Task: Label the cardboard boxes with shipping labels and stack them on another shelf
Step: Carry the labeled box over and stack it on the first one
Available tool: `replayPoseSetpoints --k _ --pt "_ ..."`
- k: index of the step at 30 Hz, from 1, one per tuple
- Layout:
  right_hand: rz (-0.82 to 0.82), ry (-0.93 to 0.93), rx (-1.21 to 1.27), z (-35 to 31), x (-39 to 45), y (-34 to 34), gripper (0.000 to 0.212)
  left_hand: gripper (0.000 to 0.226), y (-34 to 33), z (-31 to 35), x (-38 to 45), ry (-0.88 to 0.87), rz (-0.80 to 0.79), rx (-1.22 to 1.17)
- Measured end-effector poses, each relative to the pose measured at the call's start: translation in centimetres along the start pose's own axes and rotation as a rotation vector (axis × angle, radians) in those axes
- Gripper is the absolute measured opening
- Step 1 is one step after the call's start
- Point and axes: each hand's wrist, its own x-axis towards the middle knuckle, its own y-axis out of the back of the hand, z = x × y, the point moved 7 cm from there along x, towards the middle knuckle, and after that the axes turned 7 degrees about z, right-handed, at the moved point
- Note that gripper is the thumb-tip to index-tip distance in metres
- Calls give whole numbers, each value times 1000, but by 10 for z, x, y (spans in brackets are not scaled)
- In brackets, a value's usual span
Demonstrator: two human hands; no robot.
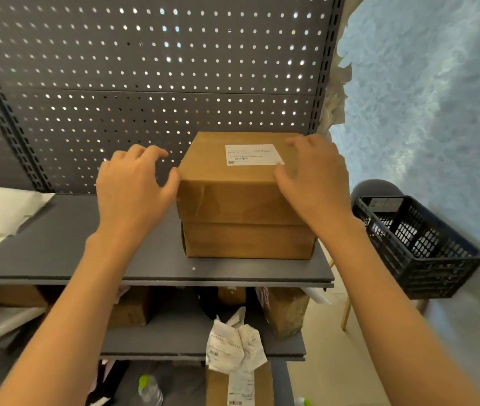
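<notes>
Two brown cardboard boxes are stacked on the grey upper shelf (116, 259). The top box (233, 183) carries a white shipping label (253, 154) on its upper face and sits on the lower box (247, 240). My left hand (133, 186) hovers at the top box's left side, fingers loosely curved, with the thumb touching its front left corner. My right hand (315, 177) rests on the top box's right edge; the fingers lie over the top near the label.
A perforated grey back panel (145, 68) stands behind the shelf. A white bag (1, 212) lies at the shelf's left. A black plastic crate (417, 244) stands to the right. Lower shelves hold more boxes (285, 312) and crumpled label paper (236, 344).
</notes>
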Motion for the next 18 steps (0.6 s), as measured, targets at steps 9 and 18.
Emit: replayPoseSetpoints --k 9,18 --pt "3 326 27 -108 -24 -44 32 27 55 -81 -32 25 21 250" --pt "8 460 106 -251 -64 -93 27 28 126 -211 -61 126 39 432"
